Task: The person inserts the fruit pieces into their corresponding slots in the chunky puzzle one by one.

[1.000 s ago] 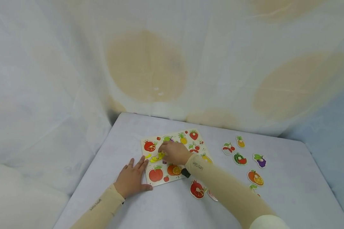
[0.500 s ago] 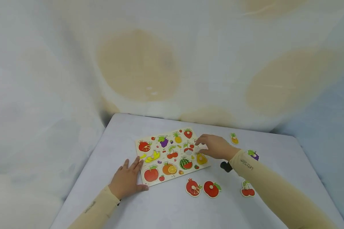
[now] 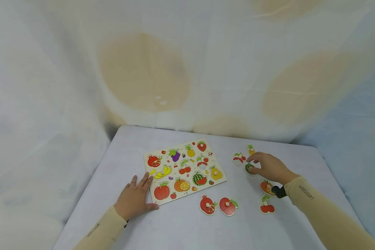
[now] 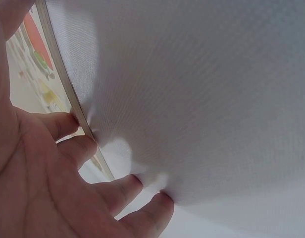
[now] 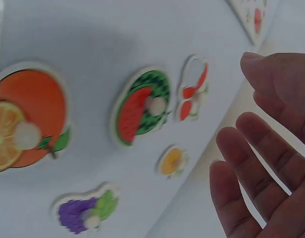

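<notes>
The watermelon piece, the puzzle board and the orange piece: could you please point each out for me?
watermelon piece (image 5: 142,106): right wrist view, on its red flesh.
puzzle board (image 3: 178,172): head view, on a pale patch near its middle.
orange piece (image 5: 24,119): right wrist view, on the orange body.

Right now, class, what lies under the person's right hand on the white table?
Under the right hand lies the round watermelon puzzle piece, apart from the fingers. In the head view, the hand covers most of the piece.

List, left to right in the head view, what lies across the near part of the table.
Left hand → puzzle board → pomegranate piece → apple piece → cherry piece.
</notes>
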Tool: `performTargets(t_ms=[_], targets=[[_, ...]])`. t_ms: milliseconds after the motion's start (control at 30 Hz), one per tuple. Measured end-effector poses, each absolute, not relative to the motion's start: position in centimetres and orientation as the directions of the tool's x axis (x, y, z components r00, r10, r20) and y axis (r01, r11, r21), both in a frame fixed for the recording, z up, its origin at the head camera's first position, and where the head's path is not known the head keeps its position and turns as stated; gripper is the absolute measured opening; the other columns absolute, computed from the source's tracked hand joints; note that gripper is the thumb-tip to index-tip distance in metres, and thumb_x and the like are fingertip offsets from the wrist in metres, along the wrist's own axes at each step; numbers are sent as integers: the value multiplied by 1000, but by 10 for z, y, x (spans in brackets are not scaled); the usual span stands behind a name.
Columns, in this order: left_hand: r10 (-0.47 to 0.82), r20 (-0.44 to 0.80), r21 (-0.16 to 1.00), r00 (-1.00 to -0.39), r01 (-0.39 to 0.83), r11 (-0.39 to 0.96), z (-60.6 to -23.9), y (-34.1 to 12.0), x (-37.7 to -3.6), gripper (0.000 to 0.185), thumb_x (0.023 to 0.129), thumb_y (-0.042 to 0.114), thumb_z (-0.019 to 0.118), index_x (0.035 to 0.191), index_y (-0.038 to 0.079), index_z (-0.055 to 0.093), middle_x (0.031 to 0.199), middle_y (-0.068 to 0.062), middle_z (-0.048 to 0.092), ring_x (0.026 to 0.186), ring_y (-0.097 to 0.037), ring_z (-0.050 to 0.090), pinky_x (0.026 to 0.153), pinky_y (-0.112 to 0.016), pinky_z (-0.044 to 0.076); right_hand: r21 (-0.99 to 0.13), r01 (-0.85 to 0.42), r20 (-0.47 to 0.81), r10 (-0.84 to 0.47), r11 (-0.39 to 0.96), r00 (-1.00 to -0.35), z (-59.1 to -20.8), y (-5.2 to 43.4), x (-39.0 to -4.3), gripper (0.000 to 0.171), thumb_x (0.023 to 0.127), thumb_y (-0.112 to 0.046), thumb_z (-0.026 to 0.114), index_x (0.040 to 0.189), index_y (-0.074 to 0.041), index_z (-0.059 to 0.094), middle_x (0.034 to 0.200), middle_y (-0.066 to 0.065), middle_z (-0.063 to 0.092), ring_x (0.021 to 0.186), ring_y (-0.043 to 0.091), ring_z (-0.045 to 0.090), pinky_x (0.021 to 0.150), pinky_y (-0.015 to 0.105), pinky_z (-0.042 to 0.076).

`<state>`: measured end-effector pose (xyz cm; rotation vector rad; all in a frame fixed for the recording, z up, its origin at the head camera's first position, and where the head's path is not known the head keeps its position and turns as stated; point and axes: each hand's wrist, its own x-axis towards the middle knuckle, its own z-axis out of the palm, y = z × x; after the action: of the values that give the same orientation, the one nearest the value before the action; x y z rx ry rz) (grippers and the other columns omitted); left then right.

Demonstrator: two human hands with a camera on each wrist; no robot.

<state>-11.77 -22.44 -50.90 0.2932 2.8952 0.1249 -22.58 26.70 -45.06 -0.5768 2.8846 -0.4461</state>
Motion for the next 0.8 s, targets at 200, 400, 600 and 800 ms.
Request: performTargets(t_ms=[200,400,600,800], targets=[[217,-207,99,-954,200,975,-507,-224,-116,111,70,71,75,155,10,37,161,-12,29,136,-58,30,102,-68,36,-319,-262,-148,-321,911,-935,-469,281,-224,38,87,-23,79,120,-9,69,118,13,65,107,34,62,85,53,54],[217,-203,97,-955,201,975,-503,-223,-114,109,71,70,75,154,10,38,160,-13,30,135,-58,31,102,-68,36,-346,-185,-166,-255,920,-953,-488,287,-226,39,86,-24,80,120,-11,68,125,16,61,110,36,58,89,56,51],[211,-207,109,-955,192,975,-500,-223,-113,109,71,68,76,154,9,39,160,-13,31,136,-58,31,102,-68,35,-373,-166,-161,-239,913,-958,-503,289,-229,42,85,-25,81,122,-10,67,133,18,57,117,38,55,96,60,46],[211,-217,109,-953,191,975,-502,-224,-114,109,71,69,76,154,9,38,161,-13,29,136,-58,30,103,-69,34,-327,-225,-122,-277,918,-953,-512,291,-230,43,85,-25,81,123,-10,68,131,19,58,118,39,55,97,60,46]])
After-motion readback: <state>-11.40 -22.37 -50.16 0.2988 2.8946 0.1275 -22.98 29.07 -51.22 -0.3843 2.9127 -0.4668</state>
